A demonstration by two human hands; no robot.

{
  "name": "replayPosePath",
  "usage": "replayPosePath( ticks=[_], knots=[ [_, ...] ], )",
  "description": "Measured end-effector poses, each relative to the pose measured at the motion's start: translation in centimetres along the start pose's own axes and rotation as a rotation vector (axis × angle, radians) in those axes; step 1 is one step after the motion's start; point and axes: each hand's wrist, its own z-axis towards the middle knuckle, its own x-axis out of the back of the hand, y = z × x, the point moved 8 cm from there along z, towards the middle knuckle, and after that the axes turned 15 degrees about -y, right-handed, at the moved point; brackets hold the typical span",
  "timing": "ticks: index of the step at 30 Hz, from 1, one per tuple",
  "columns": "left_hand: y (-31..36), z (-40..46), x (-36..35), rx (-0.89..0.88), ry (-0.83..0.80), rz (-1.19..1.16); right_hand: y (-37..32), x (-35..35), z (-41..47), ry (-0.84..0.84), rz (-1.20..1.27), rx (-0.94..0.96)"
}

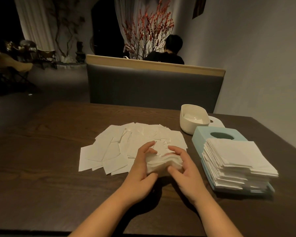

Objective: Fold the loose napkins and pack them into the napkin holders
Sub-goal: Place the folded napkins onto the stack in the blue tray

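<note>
- The white napkin holder (193,120) stands at the far right of the dark wooden table (41,151), its top open; a flat white layer of napkin lies in its bottom, and its walls rise well above that layer.
- A white lid (216,121) with a hole in it lies flat just behind and to the right of that holder, partly hidden by it.
- The pale blue napkin holder (203,134) lies just in front of the white one, with an oval opening (221,135) in its top face; what is inside the opening cannot be made out.
- A tall stack of square napkins (237,161) sits on the blue holder's near part, its edges stepped and uneven, overhanging toward the table's right side.
- Loose napkins (120,147) lie fanned and overlapping at the table's middle, flat on the wood.
- The left hand (142,166) and the right hand (181,165) hold a small bundle of napkins (162,164) between them, just above the near edge of the loose spread: both hands have their fingers curled round the bundle's ends, thumbs pressing at its near side, and the sheets are bowed into a wavy wad.
- Bare tabletop lies open to the left of the spread and in front of the hands, down to the near edge; on the right, the stack sits close to the table's side edge.
- A padded bench back (154,86) rises beyond the table's far edge, with a seated person (167,52) behind it.
</note>
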Motion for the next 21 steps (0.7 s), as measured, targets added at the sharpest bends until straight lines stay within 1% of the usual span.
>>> replayPosePath(
  ticks=[2, 5, 8, 11, 13, 15, 17, 21],
  knots=[
    [-0.2, 0.1, 0.2, 0.005, 0.015, 0.025, 0.2, 0.1, 0.1, -0.003, 0.001, -0.017],
    [-0.7, 0.4, 0.0, 0.032, 0.019, 0.071, 0.8, -0.3, 0.5, -0.031, -0.073, -0.085],
    [-0.3, 0.4, -0.3, -0.005, 0.018, 0.078, 0.4, -0.3, 0.5, 0.006, -0.095, -0.048],
    [-0.1, -0.2, 0.7, -0.033, 0.098, 0.06, 0.0, 0.3, 0.1, 0.08, -0.001, 0.003],
    [-0.4, -0.5, 1.3, -0.006, 0.123, 0.057, 0.4, 0.7, -0.2, 0.089, 0.081, -0.003],
    [-1.2, -0.5, 1.3, 0.064, 0.079, 0.054, 1.1, 0.4, -0.4, 0.032, 0.109, -0.056],
    [-1.6, -0.5, 0.9, 0.125, 0.024, 0.058, 1.7, 0.0, -0.4, -0.014, 0.048, -0.12],
    [-1.1, -0.2, 0.1, 0.151, -0.055, 0.1, 1.6, 0.1, -0.1, 0.01, -0.071, -0.127]
  ],
)
